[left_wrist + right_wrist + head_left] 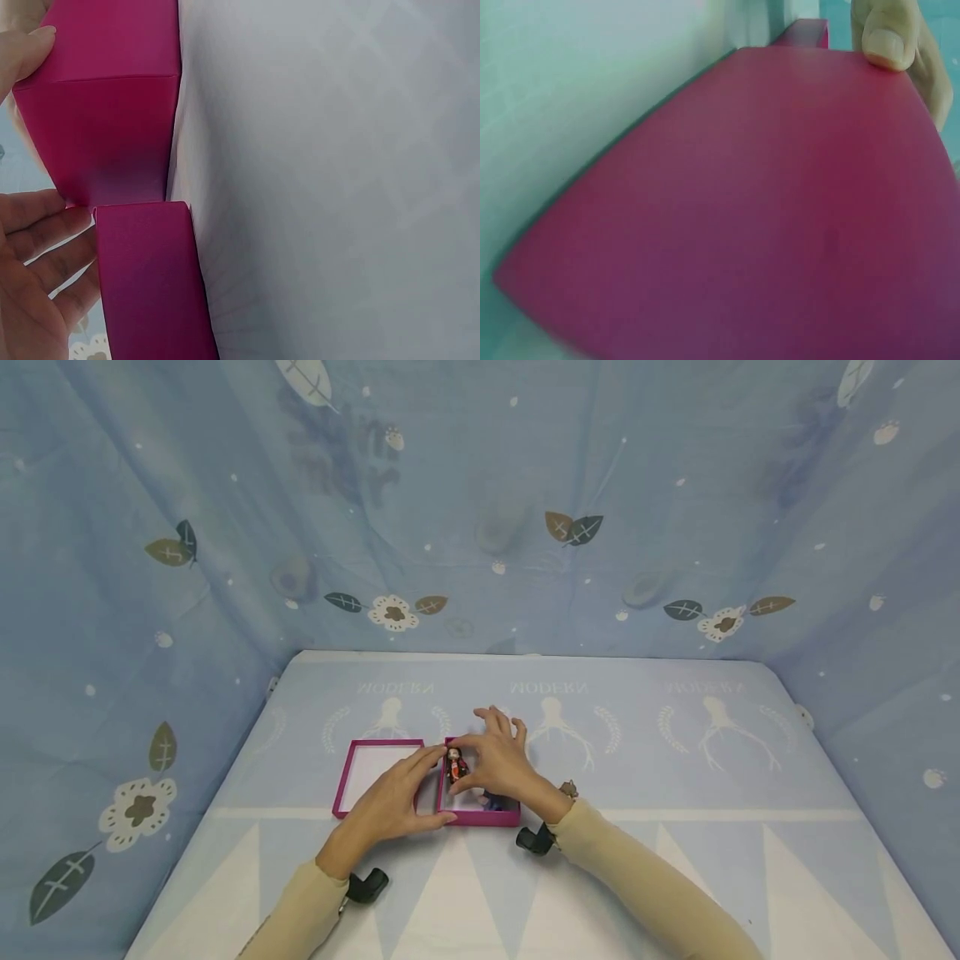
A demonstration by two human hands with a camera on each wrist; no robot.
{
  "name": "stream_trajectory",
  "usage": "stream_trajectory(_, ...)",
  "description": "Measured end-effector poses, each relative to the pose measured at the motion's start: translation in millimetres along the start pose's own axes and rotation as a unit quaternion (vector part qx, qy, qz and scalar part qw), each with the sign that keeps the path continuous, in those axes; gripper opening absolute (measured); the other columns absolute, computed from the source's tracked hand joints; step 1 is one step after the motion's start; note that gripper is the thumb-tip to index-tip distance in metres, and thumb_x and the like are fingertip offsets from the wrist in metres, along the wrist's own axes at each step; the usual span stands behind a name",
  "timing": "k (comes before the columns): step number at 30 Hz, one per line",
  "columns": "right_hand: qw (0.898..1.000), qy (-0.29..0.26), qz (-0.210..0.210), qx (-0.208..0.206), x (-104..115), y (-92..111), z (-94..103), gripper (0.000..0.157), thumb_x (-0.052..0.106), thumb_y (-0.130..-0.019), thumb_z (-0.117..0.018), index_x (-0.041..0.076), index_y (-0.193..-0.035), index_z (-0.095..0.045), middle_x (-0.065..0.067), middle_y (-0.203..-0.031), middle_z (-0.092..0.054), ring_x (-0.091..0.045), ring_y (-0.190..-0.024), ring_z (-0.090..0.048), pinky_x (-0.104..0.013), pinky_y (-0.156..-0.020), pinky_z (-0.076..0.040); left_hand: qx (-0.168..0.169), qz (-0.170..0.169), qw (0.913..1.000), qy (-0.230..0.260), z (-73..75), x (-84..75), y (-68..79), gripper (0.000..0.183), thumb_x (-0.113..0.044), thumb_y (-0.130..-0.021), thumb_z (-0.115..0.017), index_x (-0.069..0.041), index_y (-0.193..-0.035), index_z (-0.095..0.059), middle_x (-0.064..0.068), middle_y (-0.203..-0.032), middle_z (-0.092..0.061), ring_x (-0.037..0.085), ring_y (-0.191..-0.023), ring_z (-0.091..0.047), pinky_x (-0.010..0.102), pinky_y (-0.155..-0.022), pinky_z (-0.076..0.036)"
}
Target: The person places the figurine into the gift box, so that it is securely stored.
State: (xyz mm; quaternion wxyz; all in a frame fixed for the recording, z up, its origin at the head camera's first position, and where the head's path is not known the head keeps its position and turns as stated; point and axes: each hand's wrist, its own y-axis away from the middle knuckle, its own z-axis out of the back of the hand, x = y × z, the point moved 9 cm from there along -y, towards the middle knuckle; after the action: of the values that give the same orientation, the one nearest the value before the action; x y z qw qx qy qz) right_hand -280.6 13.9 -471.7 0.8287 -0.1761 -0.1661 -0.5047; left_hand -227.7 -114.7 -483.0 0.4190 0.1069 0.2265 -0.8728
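Observation:
A magenta box with a pale inside lies on the table. At its left end a small figurine with dark hair and red and black clothing spans the gap between the thumb and index finger of my right hand, which pinches it head to foot. The other right fingers are raised. My left hand rests at the box's near left corner, thumb along the near wall and fingers extended at the left side. A dark blue item in the box is partly hidden beneath my right hand.
A shallow magenta tray with a white inside lies just left of the box, partly covered by my left hand. Patterned cloth covers the table, and a blue printed curtain hangs behind and on both sides.

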Motion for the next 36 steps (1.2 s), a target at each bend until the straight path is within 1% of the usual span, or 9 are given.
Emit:
stream_trajectory(4,1.0,0.017,-0.017,0.006,1,0,-1.6,0.074,0.055,-0.054,-0.09,0.028,-0.12,-0.071,-0.018,-0.154,-0.033,-0.042,-0.147,-0.015,-0.068,-0.112,-0.01,0.002,0.004,1.0,-0.001,-0.1,0.5,0.4,0.098,-0.065,-0.075,-0.072,-0.012,-0.15,-0.038,0.004,-0.15,-0.045,0.031,-0.13,-0.052,0.051,-0.103,-0.047)
stream_trajectory(9,0.999,0.029,-0.029,-0.004,0,1,-1.0,0.074,0.056,-0.052,-0.09,0.03,-0.119,-0.072,-0.016,-0.152,-0.036,-0.042,-0.148,-0.013,-0.067,-0.113,-0.011,0.001,0.004,1.0,0.0,-0.5,0.5,0.6,0.098,-0.064,-0.075,-0.073,-0.012,-0.15,-0.038,0.004,-0.151,-0.044,0.032,-0.131,-0.051,0.051,-0.103,-0.047)
stream_trajectory(14,0.999,0.034,-0.029,-0.013,0,2,0.4,0.074,0.057,-0.05,-0.089,0.031,-0.117,-0.073,-0.015,-0.151,-0.039,-0.042,-0.147,-0.015,-0.066,-0.112,-0.014,0.007,0.007,0.9999,0.004,-2.5,0.9,0.9,0.097,-0.064,-0.076,-0.072,-0.013,-0.151,-0.037,0.003,-0.152,-0.043,0.031,-0.131,-0.051,0.051,-0.104,-0.046)
stream_trajectory(18,0.999,0.036,-0.017,-0.002,1,3,-0.6,0.073,0.057,-0.051,-0.088,0.03,-0.117,-0.073,-0.015,-0.151,-0.039,-0.042,-0.148,-0.014,-0.067,-0.111,-0.015,0.005,0.009,0.9999,0.006,-2.2,0.2,0.5,0.097,-0.064,-0.076,-0.073,-0.014,-0.151,-0.037,0.003,-0.151,-0.044,0.031,-0.132,-0.05,0.051,-0.104,-0.046)
stream_trajectory(20,1.0,0.021,-0.012,0.004,0,3,0.8,0.072,0.058,-0.052,-0.088,0.03,-0.117,-0.073,-0.016,-0.151,-0.039,-0.043,-0.148,-0.014,-0.066,-0.11,-0.015,0.003,0.008,1.0,0.004,-1.7,-0.8,0.0,0.097,-0.064,-0.076,-0.073,-0.014,-0.151,-0.037,0.003,-0.151,-0.044,0.031,-0.131,-0.051,0.051,-0.104,-0.047)
stream_trajectory(25,0.997,-0.072,-0.019,-0.001,-9,4,11.5,0.065,0.051,-0.054,-0.092,0.03,-0.112,-0.074,-0.014,-0.15,-0.039,-0.043,-0.147,-0.014,-0.065,-0.106,-0.014,0.0,-0.001,1.0,-0.003,0.2,-3.7,-1.0,0.097,-0.064,-0.076,-0.072,-0.012,-0.15,-0.038,0.004,-0.15,-0.045,0.032,-0.13,-0.052,0.052,-0.102,-0.047)
stream_trajectory(28,0.995,-0.103,-0.019,-0.003,-15,6,11.9,0.062,0.047,-0.054,-0.093,0.029,-0.111,-0.074,-0.016,-0.151,-0.036,-0.044,-0.148,-0.013,-0.065,-0.108,-0.01,-0.003,0.0,1.0,-0.005,1.7,-3.5,-0.7,0.097,-0.063,-0.075,-0.073,-0.01,-0.149,-0.04,0.006,-0.149,-0.046,0.032,-0.13,-0.052,0.052,-0.102,-0.047)
stream_trajectory(31,0.996,-0.09,-0.014,-0.005,-20,7,6.8,0.063,0.048,-0.054,-0.093,0.03,-0.111,-0.074,-0.017,-0.153,-0.034,-0.042,-0.149,-0.01,-0.066,-0.109,-0.008,-0.003,0.0,1.0,-0.007,2.2,-3.0,-0.1,0.097,-0.062,-0.075,-0.074,-0.009,-0.149,-0.041,0.006,-0.149,-0.047,0.033,-0.13,-0.052,0.051,-0.102,-0.048)
stream_trajectory(36,0.999,-0.027,0.013,-0.034,-16,9,3.7,0.066,0.053,-0.052,-0.092,0.028,-0.11,-0.075,-0.017,-0.152,-0.036,-0.041,-0.148,-0.014,-0.068,-0.11,-0.011,0.003,0.006,1.0,-0.004,0.9,-1.6,0.4,0.097,-0.061,-0.075,-0.074,-0.009,-0.149,-0.04,0.006,-0.15,-0.046,0.033,-0.131,-0.051,0.051,-0.103,-0.047)
